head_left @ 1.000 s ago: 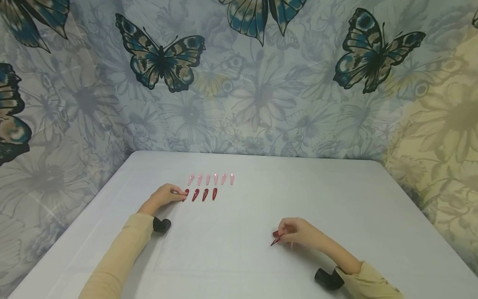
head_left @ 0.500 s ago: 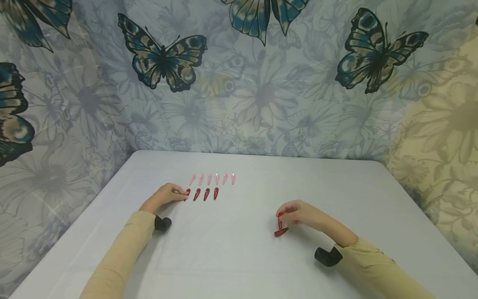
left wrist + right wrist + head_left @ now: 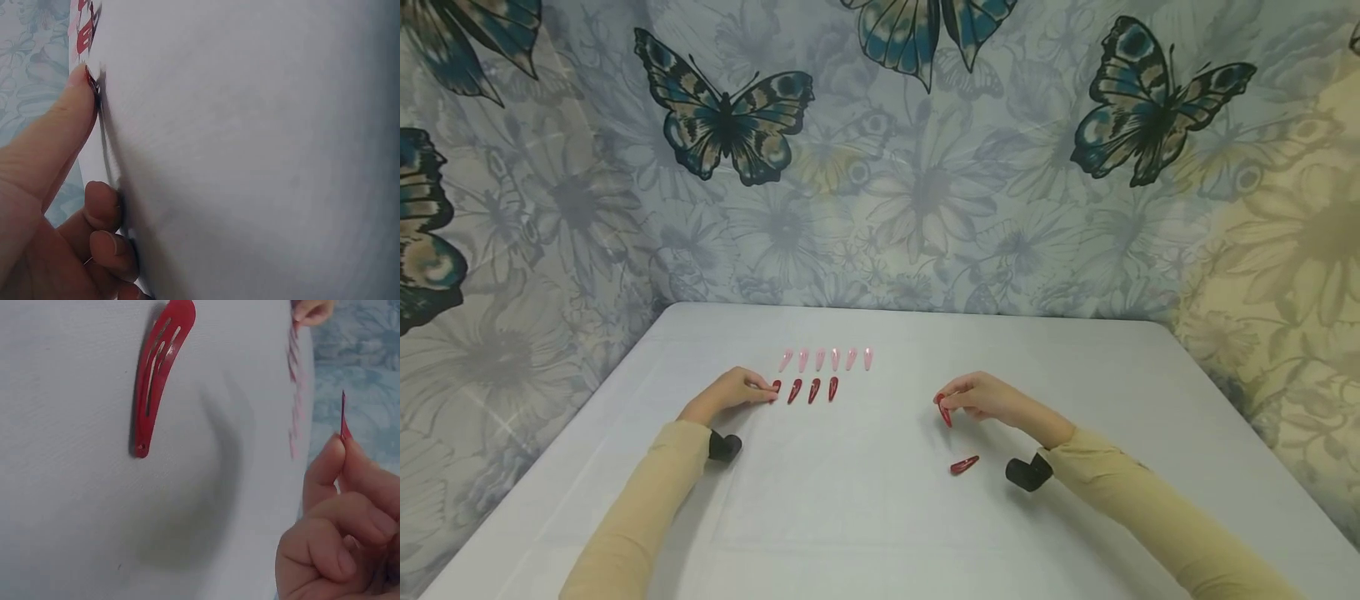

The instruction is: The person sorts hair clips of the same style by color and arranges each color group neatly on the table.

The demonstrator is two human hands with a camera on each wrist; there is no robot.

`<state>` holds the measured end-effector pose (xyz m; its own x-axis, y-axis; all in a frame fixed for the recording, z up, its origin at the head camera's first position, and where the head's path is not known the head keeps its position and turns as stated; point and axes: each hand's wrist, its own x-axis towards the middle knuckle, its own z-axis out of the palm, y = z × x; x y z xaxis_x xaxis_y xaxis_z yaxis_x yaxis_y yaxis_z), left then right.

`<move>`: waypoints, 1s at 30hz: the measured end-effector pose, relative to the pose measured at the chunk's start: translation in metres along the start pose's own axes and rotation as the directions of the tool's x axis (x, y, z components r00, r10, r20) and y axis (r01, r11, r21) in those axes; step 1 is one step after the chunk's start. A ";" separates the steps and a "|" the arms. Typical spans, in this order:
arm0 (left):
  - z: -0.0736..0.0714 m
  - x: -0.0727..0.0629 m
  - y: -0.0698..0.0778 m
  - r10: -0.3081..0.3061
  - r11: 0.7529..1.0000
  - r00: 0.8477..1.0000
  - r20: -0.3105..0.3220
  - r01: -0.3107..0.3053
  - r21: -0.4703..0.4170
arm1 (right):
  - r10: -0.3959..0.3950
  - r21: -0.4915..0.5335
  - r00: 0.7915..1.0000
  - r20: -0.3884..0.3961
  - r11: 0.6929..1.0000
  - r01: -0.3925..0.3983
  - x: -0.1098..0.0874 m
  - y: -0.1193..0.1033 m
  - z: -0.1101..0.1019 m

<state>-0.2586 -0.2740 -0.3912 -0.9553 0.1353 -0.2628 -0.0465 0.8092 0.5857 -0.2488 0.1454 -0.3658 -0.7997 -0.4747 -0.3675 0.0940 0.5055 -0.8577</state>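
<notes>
Several red snap hair clips (image 3: 814, 391) lie in a row on the white table, below a row of several pink hair clips (image 3: 836, 359). At the left end of the red row, my left hand (image 3: 735, 393) pinches a red hair clip (image 3: 92, 81) between thumb and fingertips, the clip mostly covered. My right hand (image 3: 992, 398) is raised over the table and holds another red hair clip (image 3: 345, 419) by its end between thumb and forefinger, the free end sticking out. Below that hand a single red hair clip (image 3: 161, 372) lies flat on the cloth.
The white table (image 3: 850, 517) has its far edge against a wall (image 3: 925, 192) with butterfly and flower print. Black wrist cameras (image 3: 1028, 473) hang under both forearms.
My right hand has lifted one red hair clip off the other and moved away and slightly left with it; the other clip now lies alone. The left hand stays at its clip.
</notes>
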 end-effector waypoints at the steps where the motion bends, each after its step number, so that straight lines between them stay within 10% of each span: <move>1: 0.000 0.000 0.000 0.000 1.000 1.000 -0.001 0.000 0.000 | 0.001 -0.017 1.000 -0.014 1.000 -0.001 0.004 -0.001 0.002; 30: 0.001 0.001 -0.005 0.059 0.998 0.998 0.005 -0.059 0.005 | -0.048 -0.212 0.970 -0.239 0.977 -0.004 0.109 -0.041 0.076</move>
<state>-0.2587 -0.2772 -0.3950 -0.9549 0.1856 -0.2316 0.0115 0.8029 0.5960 -0.2949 0.0185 -0.3977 -0.9220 -0.3119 -0.2294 -0.0303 0.6487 -0.7604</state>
